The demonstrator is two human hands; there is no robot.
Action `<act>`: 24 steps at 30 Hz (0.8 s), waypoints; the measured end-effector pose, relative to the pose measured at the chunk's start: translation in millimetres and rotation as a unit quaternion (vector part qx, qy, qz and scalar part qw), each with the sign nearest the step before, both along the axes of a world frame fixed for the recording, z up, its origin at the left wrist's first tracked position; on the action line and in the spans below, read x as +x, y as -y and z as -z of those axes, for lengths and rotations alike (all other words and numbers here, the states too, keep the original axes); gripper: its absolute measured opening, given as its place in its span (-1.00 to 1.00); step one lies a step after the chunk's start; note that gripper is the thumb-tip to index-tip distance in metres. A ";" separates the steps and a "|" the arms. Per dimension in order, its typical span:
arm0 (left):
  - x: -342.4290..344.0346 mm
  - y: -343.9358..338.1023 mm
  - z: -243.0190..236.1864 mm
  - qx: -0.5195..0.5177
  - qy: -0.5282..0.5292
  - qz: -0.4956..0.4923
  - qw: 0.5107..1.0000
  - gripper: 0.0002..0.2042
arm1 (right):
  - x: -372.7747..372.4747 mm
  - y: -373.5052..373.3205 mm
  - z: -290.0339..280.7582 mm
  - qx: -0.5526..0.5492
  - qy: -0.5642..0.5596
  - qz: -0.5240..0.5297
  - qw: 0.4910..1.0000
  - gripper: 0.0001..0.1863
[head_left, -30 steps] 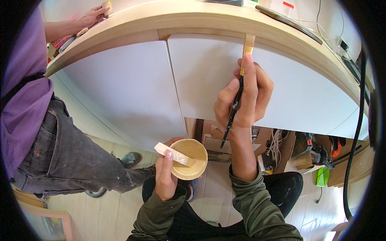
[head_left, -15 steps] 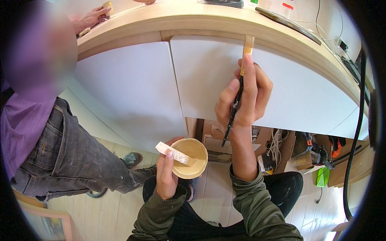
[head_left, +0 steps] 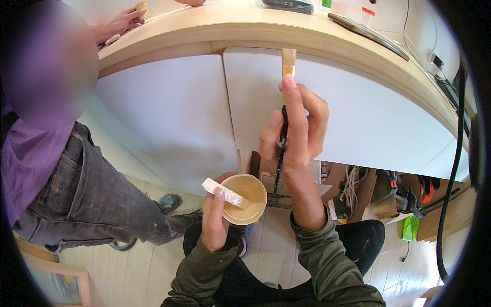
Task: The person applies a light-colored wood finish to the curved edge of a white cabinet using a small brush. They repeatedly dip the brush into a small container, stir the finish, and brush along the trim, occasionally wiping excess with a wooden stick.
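My right hand (head_left: 302, 128) is closed around a flat paintbrush (head_left: 283, 117) with a black handle, its pale bristles pointing up. Those bristles lie over the top of a white cabinet panel (head_left: 368, 107), just under the wooden countertop edge (head_left: 245, 31); whether they touch it, I cannot tell. Lower down, my left hand (head_left: 214, 221) grips a cup (head_left: 259, 209) of beige, paint-like liquid. A whitish flat stick (head_left: 221, 192) slants into this cup, pinned under my left thumb.
At left stands another person in dark trousers (head_left: 97, 189), one hand (head_left: 120, 24) on the countertop holding a small cup. An open compartment below the panel holds cables (head_left: 350, 189) and tools. A black cable (head_left: 452, 194) hangs at right.
My right hand has moved left with the paintbrush along the panel's upper edge, and the brush now stands more upright. My left hand keeps its hold on the cup and stick.
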State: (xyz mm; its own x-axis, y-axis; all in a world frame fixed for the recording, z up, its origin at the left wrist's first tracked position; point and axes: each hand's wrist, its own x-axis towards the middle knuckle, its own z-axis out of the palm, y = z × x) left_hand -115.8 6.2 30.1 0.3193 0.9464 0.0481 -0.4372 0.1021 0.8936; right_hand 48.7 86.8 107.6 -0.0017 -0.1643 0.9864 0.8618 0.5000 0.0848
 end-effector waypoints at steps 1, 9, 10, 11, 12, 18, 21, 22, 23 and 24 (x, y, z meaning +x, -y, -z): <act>-0.4 0.0 0.8 0.004 0.002 -0.002 1.000 -0.49 | -2.3 -3.8 -0.4 0.004 0.004 -0.012 1.000 -0.55; -10.0 0.2 3.5 0.009 0.014 -0.005 1.000 -0.49 | -5.0 -18.3 2.8 0.015 0.016 0.041 0.999 -0.55; -12.1 1.1 2.8 0.010 0.009 -0.009 1.000 -0.49 | -7.7 -18.5 2.2 0.017 0.012 0.044 0.999 -0.55; -11.6 0.3 3.0 0.010 0.006 -0.010 1.000 -0.49 | -7.4 -18.9 2.1 0.017 0.011 0.052 0.998 -0.55; -11.2 -0.1 3.4 0.011 0.003 -0.010 1.000 -0.49 | -6.6 -18.8 1.9 0.014 0.014 0.062 0.998 -0.55; -10.0 -0.2 5.9 0.012 0.005 -0.011 1.000 -0.47 | -4.2 -18.3 1.5 0.001 0.020 0.090 0.996 -0.56; -9.2 -1.0 10.3 0.015 -0.002 -0.026 1.000 -0.48 | -4.2 -19.5 1.6 0.000 0.018 0.095 0.995 -0.57; -9.2 -1.2 10.9 0.017 -0.001 -0.024 1.000 -0.48 | -4.5 -19.2 1.4 -0.001 0.017 0.097 0.995 -0.57; -9.4 -1.3 11.3 0.019 0.000 -0.023 1.000 -0.48 | -5.1 -19.3 1.2 -0.002 0.015 0.098 0.995 -0.57; -9.4 -1.2 11.0 0.021 0.000 -0.022 1.000 -0.49 | -5.6 -19.2 1.0 -0.003 0.014 0.095 0.995 -0.57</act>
